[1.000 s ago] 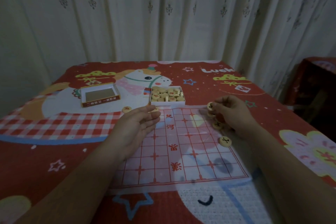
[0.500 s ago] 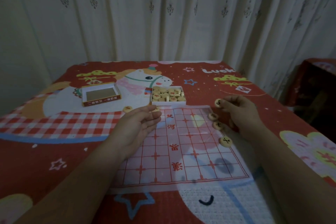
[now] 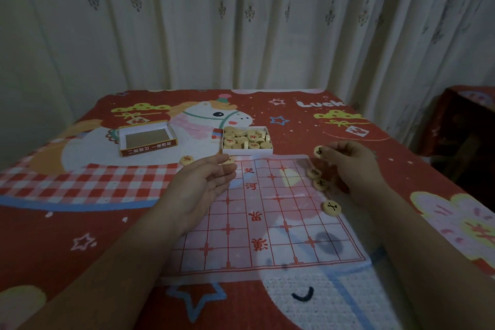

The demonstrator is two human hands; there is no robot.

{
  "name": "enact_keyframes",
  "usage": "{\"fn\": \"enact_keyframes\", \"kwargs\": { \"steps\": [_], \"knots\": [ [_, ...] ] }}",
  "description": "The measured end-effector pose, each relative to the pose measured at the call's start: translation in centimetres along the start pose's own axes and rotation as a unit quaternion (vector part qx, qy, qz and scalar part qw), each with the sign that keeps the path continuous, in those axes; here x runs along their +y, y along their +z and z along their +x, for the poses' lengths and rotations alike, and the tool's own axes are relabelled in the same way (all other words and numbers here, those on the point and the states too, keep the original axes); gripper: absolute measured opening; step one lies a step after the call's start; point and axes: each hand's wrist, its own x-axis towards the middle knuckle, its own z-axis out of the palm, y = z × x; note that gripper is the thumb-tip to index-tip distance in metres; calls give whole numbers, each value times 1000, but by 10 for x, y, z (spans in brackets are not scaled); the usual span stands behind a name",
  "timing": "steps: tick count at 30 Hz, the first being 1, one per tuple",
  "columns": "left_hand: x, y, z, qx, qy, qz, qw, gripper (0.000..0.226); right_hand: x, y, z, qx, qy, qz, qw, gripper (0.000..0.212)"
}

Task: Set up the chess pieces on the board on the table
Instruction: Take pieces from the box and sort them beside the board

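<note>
Chess pieces are small flat wooden discs, light and stiff, smooth-faced, so they will likely slide on the plastic sheet and roll if dropped on edge. Most sit heaped in the white box point(image 3: 247, 139) at 12 o'clock of the board point(image 3: 267, 211). Three black-marked discs lie along the board's right edge: one point(image 3: 314, 173) near the far corner, one point(image 3: 320, 184) just behind it toward you, one point(image 3: 332, 207) further toward 4 o'clock. A red-marked disc point(image 3: 187, 160) lies off the board at 10 o'clock, on the table point(image 3: 80, 222).

Your right hand point(image 3: 351, 166) has its fingers pinched on a black-marked disc point(image 3: 318, 151), held up on edge just past the board's far right corner, at about 1 o'clock. Your left hand point(image 3: 203, 185) is palm-up and relaxed over the board's far left corner, fingers loosely curled with a disc point(image 3: 229, 161) resting at the fingertips, not clamped.

Handling call: pinch each disc by the rim, thumb against one or two fingers, then lay it face-up flat on a line crossing. No crush risk. Main risks: the thin sheet is wrinkled near 2 o'clock and could shift if you drag a disc, and dim light makes characters hard to read, so check the face before placing. Box lid point(image 3: 147, 139) at 11 o'clock is clear of the work.
</note>
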Motion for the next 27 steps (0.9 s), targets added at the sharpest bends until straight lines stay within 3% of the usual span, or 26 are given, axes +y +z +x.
{"fn": "enact_keyframes", "kwargs": {
  "steps": [4, 10, 16, 22, 27],
  "knots": [
    [0, 0, -1, -4, -2, -2, 1000, 26, -2, 0, 4, 22, 27, -29, 999, 13],
    [0, 0, 0, -2, 2, 3, 1000, 27, -16, 7, 12, -40, 91, -115, 988, 13],
    [0, -1, 0, -6, 0, 2, 1000, 27, -11, 12, 28, -47, 73, -255, 963, 18],
    [0, -1, 0, -6, 2, -2, 1000, 28, -4, 15, 35, -48, 48, -295, 953, 16],
    [-1, -1, 1, -8, 1, -8, 1000, 28, 3, 13, 40, -19, 35, -274, 961, 27]
  ]
}}
